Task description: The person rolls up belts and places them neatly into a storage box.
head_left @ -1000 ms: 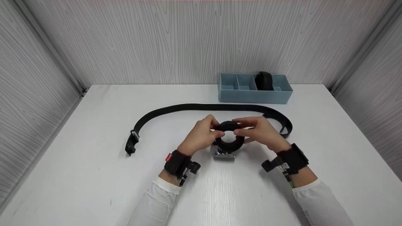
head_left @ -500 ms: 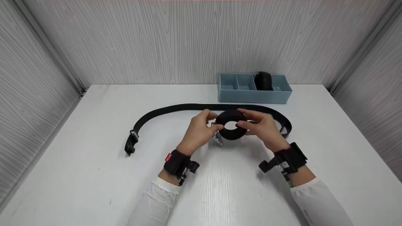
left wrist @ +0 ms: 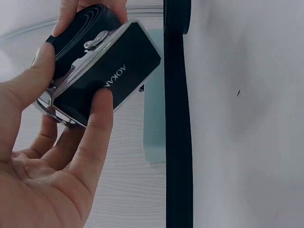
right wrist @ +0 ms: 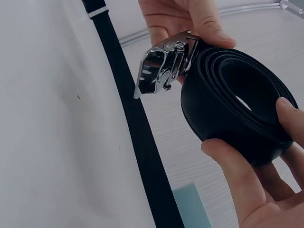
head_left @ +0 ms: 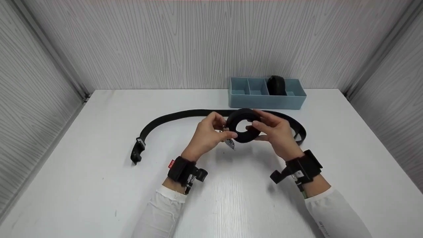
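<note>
A black belt wound into a tight coil is held up over the middle of the table. Its shiny metal buckle hangs at the coil's left; in the left wrist view the dark buckle plate bears partly covered pale lettering. My left hand pinches the coil and buckle from the left, thumb on the coil and one fingertip on the plate. On the other side, my right hand grips the coil, its thumb at the inner edge and fingers around the outside. The layers of the wound strap show in the right wrist view.
Behind the hands a second black belt lies unrolled in a curve, its buckle end at left and a loop at right. A blue divided box stands by the back wall with a rolled black item in one compartment.
Both hands have lifted the coiled belt up and away from the table's front. The coil and buckle have tilted, so the buckle now sits further behind the left fingers.
</note>
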### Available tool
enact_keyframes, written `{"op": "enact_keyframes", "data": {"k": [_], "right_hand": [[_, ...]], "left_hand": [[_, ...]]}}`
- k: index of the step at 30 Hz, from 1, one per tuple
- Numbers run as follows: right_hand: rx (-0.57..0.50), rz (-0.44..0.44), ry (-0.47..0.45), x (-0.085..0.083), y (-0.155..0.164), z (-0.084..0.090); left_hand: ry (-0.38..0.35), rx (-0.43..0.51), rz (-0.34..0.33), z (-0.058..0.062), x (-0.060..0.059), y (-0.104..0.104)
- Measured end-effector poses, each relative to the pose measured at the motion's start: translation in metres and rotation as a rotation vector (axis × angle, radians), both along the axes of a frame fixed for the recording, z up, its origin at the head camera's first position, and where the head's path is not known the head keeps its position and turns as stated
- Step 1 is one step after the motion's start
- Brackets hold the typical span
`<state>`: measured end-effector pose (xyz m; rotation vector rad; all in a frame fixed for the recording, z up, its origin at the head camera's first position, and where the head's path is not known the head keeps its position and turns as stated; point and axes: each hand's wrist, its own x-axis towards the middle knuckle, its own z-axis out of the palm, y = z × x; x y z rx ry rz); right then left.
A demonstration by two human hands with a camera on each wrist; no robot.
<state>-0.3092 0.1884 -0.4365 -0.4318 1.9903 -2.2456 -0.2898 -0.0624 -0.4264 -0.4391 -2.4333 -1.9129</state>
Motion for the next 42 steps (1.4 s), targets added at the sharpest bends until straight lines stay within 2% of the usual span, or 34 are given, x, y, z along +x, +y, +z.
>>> {"op": "enact_keyframes", "data": {"k": [4,8,11,15,17,21,26,29,32,38,40,42], "right_hand": [[0.0,0.03,-0.041,0.001,-0.001,0.0],[0.099,0.056,-0.015,-0.001,0.003,0.003],[0.271,0.085,0.069,-0.002,0.008,0.009],[0.545,0.166,0.238,0.002,0.012,0.018],[0.641,0.22,0.332,0.005,0.01,0.023],[0.748,0.291,0.485,0.012,0.005,0.031],[0.804,0.287,0.613,0.021,0.0,0.037],[0.776,0.247,0.66,0.023,0.0,0.035],[0.706,0.18,0.688,0.021,0.0,0.031],[0.538,-0.036,0.678,0.012,0.002,0.028],[0.468,-0.117,0.663,0.007,0.006,0.03],[0.407,-0.203,0.663,0.0,0.013,0.033]], "left_hand": [[-0.028,0.011,-0.047,-0.002,-0.001,-0.001],[-0.047,-0.021,-0.08,-0.002,-0.001,-0.002],[-0.038,-0.072,-0.121,0.0,-0.001,-0.006],[-0.023,-0.183,-0.212,0.002,-0.001,-0.009],[-0.017,-0.229,-0.261,0.003,0.001,-0.008],[0.012,-0.287,-0.298,0.007,0.004,-0.006],[0.036,-0.315,-0.306,0.011,0.006,-0.004],[0.045,-0.319,-0.28,0.013,0.007,-0.003],[0.085,-0.311,-0.208,0.016,0.009,-0.002],[0.266,-0.203,-0.025,0.017,0.008,0.0],[0.318,-0.164,0.03,0.014,0.006,0.002],[0.362,-0.164,0.081,0.01,0.005,0.004]]}}
